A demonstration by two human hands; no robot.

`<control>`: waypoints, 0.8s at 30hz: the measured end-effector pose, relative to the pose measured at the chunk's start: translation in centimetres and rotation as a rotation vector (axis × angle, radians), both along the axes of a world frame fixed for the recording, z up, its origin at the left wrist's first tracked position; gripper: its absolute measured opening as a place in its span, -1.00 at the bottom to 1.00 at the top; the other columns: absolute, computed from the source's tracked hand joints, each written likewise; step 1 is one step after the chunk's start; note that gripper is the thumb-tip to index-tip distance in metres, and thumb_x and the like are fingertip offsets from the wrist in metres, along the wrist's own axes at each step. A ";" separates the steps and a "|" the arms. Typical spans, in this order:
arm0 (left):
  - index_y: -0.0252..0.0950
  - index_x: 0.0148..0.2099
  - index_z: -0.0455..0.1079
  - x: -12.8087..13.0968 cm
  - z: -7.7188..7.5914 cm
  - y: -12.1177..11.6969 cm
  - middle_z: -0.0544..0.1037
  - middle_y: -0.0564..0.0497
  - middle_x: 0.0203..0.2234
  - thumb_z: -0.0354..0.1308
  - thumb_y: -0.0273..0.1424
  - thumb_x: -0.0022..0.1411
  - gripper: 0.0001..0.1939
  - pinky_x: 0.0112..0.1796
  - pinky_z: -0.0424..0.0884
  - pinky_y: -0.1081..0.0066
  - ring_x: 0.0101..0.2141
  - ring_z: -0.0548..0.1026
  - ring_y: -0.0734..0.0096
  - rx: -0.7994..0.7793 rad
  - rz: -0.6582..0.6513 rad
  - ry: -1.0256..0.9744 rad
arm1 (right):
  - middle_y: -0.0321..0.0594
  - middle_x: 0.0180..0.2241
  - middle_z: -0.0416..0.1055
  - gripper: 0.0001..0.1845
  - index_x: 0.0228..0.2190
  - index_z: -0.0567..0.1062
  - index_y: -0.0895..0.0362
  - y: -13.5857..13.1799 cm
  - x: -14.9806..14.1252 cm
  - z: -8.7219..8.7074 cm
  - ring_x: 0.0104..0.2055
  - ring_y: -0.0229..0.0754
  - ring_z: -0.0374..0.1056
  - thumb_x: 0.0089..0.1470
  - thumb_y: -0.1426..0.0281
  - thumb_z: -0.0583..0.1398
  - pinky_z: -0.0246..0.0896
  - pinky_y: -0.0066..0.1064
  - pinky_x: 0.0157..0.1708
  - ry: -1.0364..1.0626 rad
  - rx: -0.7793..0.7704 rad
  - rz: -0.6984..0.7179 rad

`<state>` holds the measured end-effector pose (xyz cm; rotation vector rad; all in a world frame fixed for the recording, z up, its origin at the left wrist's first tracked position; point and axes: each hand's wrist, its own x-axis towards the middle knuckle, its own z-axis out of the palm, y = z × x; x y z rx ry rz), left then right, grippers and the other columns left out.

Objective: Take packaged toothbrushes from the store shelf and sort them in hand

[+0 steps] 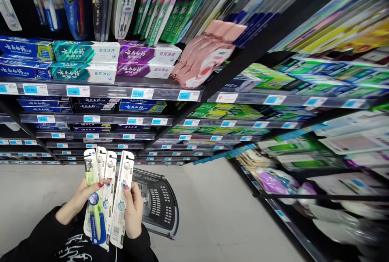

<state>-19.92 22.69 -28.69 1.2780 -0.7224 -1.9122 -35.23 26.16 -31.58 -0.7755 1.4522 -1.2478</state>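
Observation:
My left hand [79, 197] is closed around several packaged toothbrushes, fanned out upright. Foremost is a toothbrush pack [96, 213] with a green brush and a blue lower end; behind it stand white packs [107, 197] with printed backs facing me. My left thumb and fingers press across their upper half. In my right hand [133, 209] is one more white toothbrush pack [121, 203], pinched between thumb and fingers, back side toward me and close beside the others. Both hands are low in the view, in front of my black top.
Below and behind my hands a dark shopping basket [161, 205] stands on the grey floor [206, 213]. Ahead are shelves with toothpaste boxes [88, 51] and hanging toothbrushes [182, 15]. A pink hanging pack [206, 55] juts out. More shelving [291, 209] runs along the right.

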 end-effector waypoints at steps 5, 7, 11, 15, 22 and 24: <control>-0.37 -0.17 0.49 -0.2 0.7 -0.2 0.45 -0.16 -0.09 0.20 -0.24 0.02 -0.64 -0.01 0.21 0.19 -0.02 0.31 -0.04 -0.069 -0.061 -0.025 | -0.33 -0.55 0.18 -0.71 -0.50 0.19 0.13 -0.3 -1.0 1.4 -0.52 -0.30 0.10 0.11 0.20 0.02 0.04 -0.48 -0.51 0.096 -0.007 -0.029; -0.35 -0.17 0.49 -0.3 0.7 -0.2 0.46 -0.15 -0.11 0.20 -0.26 0.03 -0.66 0.00 0.20 0.17 -0.04 0.33 -0.03 -0.085 -0.062 -0.012 | -0.32 -0.54 0.21 -0.72 -0.50 0.20 0.13 -0.6 -1.0 2.0 -0.51 -0.29 0.12 0.11 0.20 0.02 0.05 -0.48 -0.50 0.114 -0.003 0.113; -0.32 -0.15 0.48 -0.4 0.2 0.2 0.46 -0.13 -0.11 0.18 -0.27 0.06 -0.69 -0.03 0.24 0.16 -0.06 0.35 -0.03 -0.093 -0.010 0.020 | -0.30 -0.51 0.23 -0.72 -0.50 0.21 0.13 -1.2 0.0 2.1 -0.46 -0.27 0.15 0.12 0.20 -0.01 0.06 -0.47 -0.46 0.181 0.020 0.174; -0.30 -0.15 0.48 -0.6 -0.4 0.9 0.46 -0.11 -0.10 0.17 -0.30 0.10 -0.72 -0.07 0.28 0.26 -0.07 0.36 0.04 -0.086 0.040 0.042 | -0.31 -0.49 0.18 -0.72 -0.51 0.18 0.13 -1.2 0.6 1.8 -0.42 -0.27 0.15 0.14 0.23 -0.02 0.07 -0.45 -0.40 0.178 0.023 0.142; -0.32 -0.23 0.50 -0.9 -0.2 0.6 0.50 -0.09 -0.16 0.15 -0.30 0.12 -0.77 -0.11 0.31 0.32 -0.13 0.40 0.09 -0.082 0.031 0.042 | -0.30 -0.46 0.18 -0.74 -0.47 0.21 0.13 -1.4 0.3 2.5 -0.40 -0.26 0.16 0.16 0.25 -0.04 0.07 -0.43 -0.37 0.179 -0.061 0.185; -0.34 -0.32 0.51 -0.9 -0.1 0.3 0.50 -0.10 -0.18 0.15 -0.30 0.13 -0.79 -0.11 0.30 0.36 -0.13 0.40 0.10 -0.107 0.005 -0.010 | -0.30 -0.45 0.18 -0.75 -0.46 0.22 0.13 -1.6 0.2 2.4 -0.40 -0.27 0.16 0.17 0.26 -0.05 0.07 -0.44 -0.37 0.177 -0.068 0.186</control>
